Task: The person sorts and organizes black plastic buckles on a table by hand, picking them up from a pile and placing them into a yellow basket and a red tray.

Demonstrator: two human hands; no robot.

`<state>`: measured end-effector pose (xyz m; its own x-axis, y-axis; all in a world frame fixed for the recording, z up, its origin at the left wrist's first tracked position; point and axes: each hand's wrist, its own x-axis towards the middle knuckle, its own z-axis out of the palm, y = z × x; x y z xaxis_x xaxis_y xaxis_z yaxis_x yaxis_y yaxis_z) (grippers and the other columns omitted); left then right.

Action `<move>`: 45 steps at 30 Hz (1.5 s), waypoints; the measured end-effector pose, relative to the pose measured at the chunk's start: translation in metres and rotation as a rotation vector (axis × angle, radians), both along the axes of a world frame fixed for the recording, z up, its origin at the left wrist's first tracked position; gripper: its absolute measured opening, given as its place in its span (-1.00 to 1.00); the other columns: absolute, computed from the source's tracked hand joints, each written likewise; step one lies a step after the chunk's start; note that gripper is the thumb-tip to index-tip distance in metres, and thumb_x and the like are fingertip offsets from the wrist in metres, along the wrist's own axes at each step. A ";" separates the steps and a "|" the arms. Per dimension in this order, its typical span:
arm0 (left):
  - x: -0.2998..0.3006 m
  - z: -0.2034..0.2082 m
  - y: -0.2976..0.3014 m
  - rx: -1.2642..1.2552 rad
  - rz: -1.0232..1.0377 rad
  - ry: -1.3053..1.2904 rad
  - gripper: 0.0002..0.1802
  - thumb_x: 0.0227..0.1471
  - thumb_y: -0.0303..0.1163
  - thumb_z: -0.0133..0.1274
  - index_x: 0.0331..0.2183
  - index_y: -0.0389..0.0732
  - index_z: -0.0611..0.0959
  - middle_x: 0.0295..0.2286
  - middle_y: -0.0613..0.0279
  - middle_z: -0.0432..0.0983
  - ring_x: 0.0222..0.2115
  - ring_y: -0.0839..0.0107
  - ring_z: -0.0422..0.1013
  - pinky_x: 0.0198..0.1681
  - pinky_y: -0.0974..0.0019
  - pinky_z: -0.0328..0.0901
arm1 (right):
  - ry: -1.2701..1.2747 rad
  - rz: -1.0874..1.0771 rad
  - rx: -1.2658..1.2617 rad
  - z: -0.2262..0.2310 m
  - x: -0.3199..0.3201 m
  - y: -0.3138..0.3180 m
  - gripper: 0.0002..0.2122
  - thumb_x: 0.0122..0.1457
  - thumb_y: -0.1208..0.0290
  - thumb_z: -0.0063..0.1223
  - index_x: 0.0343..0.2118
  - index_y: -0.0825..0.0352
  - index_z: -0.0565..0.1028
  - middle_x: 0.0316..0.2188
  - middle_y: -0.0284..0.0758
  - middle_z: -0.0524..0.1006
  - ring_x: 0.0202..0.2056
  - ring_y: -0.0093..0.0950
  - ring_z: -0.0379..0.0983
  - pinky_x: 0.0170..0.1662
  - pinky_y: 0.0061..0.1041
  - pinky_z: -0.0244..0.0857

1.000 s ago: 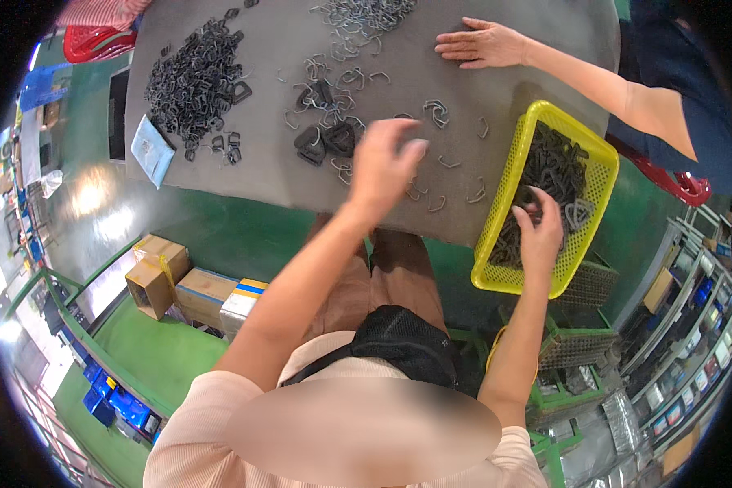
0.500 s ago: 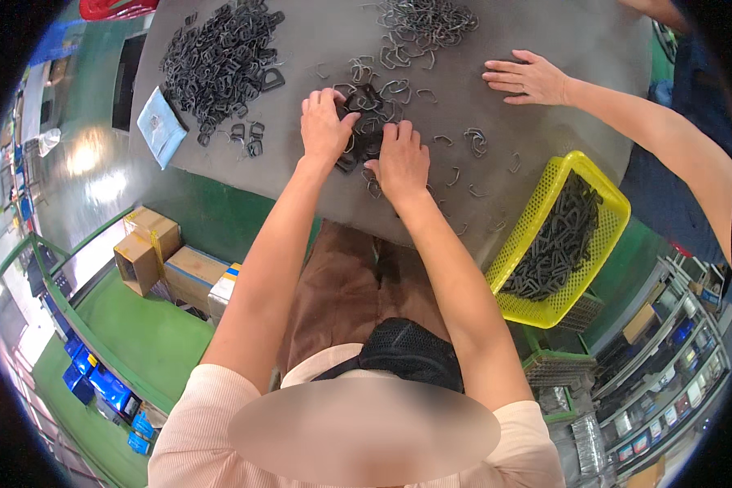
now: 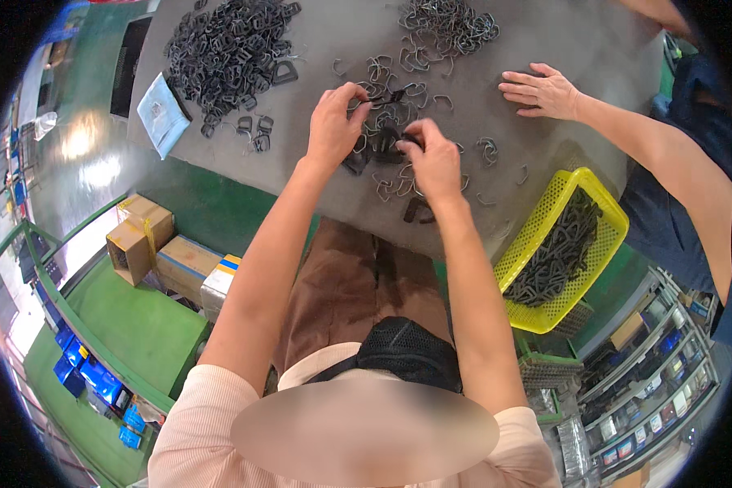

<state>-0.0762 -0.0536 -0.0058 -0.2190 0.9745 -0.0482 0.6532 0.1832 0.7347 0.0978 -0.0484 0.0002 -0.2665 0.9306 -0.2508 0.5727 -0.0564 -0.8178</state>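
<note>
My left hand (image 3: 333, 122) is over the table, thumb and fingers pinched on a small black plastic buckle (image 3: 392, 98). To its right, my right hand (image 3: 436, 163) is closed at the fingertips on another dark piece, mostly hidden by the fingers. Between and below the hands lie a few black buckles (image 3: 385, 145) among bent metal wire rings (image 3: 416, 91). A dark buckle (image 3: 419, 211) rests near the table's front edge, beside my right wrist.
A heap of black buckles (image 3: 228, 61) covers the table's far left, with a pale blue packet (image 3: 163, 115) beside it. A pile of wire rings (image 3: 455, 26) lies at the back. At right, a yellow basket (image 3: 615, 232) holds black pieces; another person's hand (image 3: 549, 94) rests on the table.
My hands have moved apart from the cluster, fingers now pinched; the right one has shifted right. A dark buckle now shows near the front edge. The view has shifted slightly.
</note>
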 end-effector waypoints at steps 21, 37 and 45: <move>0.037 0.001 -0.033 -0.204 -0.314 0.354 -0.30 -0.46 -0.39 0.29 -0.16 -0.13 0.36 -0.20 0.18 0.24 -0.14 0.15 0.17 -0.11 0.18 0.16 | -0.789 -0.233 0.037 0.102 0.221 -0.049 -0.66 -0.08 0.32 0.16 -0.21 0.32 0.45 -0.31 -0.21 0.45 -0.26 -0.35 0.36 -0.18 -0.41 0.21; 0.035 0.009 -0.057 0.138 0.037 -0.087 -0.52 -0.21 -0.52 0.12 -0.15 -0.20 0.38 -0.24 0.09 0.33 -0.20 0.18 0.27 -0.17 0.24 0.23 | 0.059 -0.097 0.016 -0.002 0.032 -0.006 -0.79 -0.03 0.48 0.04 -0.27 0.29 0.49 -0.38 -0.19 0.53 -0.36 -0.35 0.50 -0.29 -0.47 0.32; 0.007 -0.018 -0.081 -0.063 0.158 0.331 -0.55 -0.23 -0.32 0.17 -0.23 -0.18 0.43 -0.27 0.13 0.32 -0.21 0.12 0.24 -0.19 0.14 0.21 | 0.031 -0.001 -0.058 -0.004 0.088 0.003 -0.82 0.04 0.41 -0.10 -0.32 0.28 0.51 -0.43 -0.24 0.48 -0.38 -0.38 0.42 -0.29 -0.44 0.27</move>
